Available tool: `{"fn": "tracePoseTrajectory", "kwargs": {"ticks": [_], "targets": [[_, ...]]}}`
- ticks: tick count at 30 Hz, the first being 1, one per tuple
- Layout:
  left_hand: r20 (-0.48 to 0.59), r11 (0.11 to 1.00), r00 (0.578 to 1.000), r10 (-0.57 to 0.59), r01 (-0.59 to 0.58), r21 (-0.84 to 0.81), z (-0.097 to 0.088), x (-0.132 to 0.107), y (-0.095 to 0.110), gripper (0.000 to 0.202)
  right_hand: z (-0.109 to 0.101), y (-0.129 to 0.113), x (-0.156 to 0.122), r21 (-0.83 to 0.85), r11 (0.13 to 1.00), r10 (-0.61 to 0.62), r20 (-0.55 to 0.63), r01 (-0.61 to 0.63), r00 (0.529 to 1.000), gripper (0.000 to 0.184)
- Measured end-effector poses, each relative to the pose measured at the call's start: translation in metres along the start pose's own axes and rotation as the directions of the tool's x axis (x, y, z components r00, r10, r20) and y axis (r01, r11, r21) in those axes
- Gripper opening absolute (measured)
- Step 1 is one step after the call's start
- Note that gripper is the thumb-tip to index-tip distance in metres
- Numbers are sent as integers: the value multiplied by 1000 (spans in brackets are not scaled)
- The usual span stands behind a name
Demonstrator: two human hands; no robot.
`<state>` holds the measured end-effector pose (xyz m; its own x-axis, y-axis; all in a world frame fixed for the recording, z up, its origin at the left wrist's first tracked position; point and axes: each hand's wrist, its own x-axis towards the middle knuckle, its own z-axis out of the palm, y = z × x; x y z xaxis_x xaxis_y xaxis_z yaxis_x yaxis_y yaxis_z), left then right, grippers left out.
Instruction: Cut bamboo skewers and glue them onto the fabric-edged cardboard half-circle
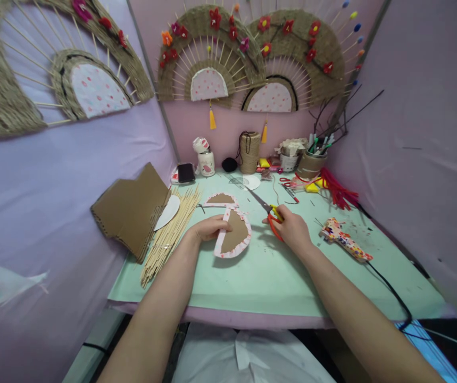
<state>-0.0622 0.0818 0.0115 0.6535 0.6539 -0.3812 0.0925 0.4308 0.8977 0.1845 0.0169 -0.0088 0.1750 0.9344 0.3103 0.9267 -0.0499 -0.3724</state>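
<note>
Between its thumb and fingers, my left hand [212, 227] grips a half-round cardboard piece [237, 234] by its straight side. Its brown face is toward me, and a pale, pink-spotted covering is folded over the edge all round. My right hand [292, 227] holds a pair of scissors [266, 205] by red and yellow handles, with the blades pointing away to the upper left. The scissors are apart from the cardboard piece. A second half-round piece [221, 199] with the same covered border lies flat on the table [260, 287] just beyond my left hand.
Thin bamboo sticks [168, 239], a white half-disc [167, 213] and a cardboard sheet [132, 207] lie at left. A patterned glue gun [346, 240] with a black cord lies at right. Twine [249, 153], jars and red pipe cleaners [338, 189] stand or lie behind. Decorated fans [212, 53] hang above.
</note>
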Motion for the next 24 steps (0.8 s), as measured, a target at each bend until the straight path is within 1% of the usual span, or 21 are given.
{"fn": "tracePoseTrajectory", "kwargs": {"ticks": [2,4,6,8,11,13,16,17,18,19,20,22,24], "targets": [[-34,998,998,60,-61,-35,0,1,0,36,1,5,4,-28,995,95,-9,-95,995,36],[-53,990,992,113,-117,-76,1,3,0,35,4,9,6,-109,985,139,11,-137,990,39],[-65,982,987,145,-152,-109,1,4,0,37,6,13,6,-153,979,143,32,-137,989,35],[-84,978,984,159,-168,-124,2,6,-1,38,8,15,5,-156,982,114,24,-109,993,29],[-102,971,976,191,-203,-127,4,8,-3,39,6,16,3,-150,988,28,-17,-31,999,22],[-106,962,967,230,-243,-128,6,10,-4,40,1,12,3,-134,991,-33,-47,27,998,19],[-112,957,960,257,-269,-112,11,13,-5,39,-11,-6,6,-62,989,-136,-98,130,986,23],[-115,957,959,258,-270,-105,14,13,-5,39,-15,-15,7,-12,982,-189,-122,189,974,26],[-117,958,959,258,-270,-99,16,13,-5,40,-18,-25,9,97,956,-259,-178,279,949,26],[-116,958,959,260,-271,-94,18,13,-5,40,-21,-35,11,191,912,-317,-231,363,920,25],[-109,957,958,265,-275,-90,20,14,-6,40,-23,-45,12,252,874,-350,-266,415,898,24],[-76,956,958,278,-284,-80,22,14,-6,41,-23,-60,15,301,830,-379,-312,470,871,21],[-41,953,955,294,-296,-66,22,13,-6,40,-20,-68,16,278,822,-411,-313,497,856,13]]}}
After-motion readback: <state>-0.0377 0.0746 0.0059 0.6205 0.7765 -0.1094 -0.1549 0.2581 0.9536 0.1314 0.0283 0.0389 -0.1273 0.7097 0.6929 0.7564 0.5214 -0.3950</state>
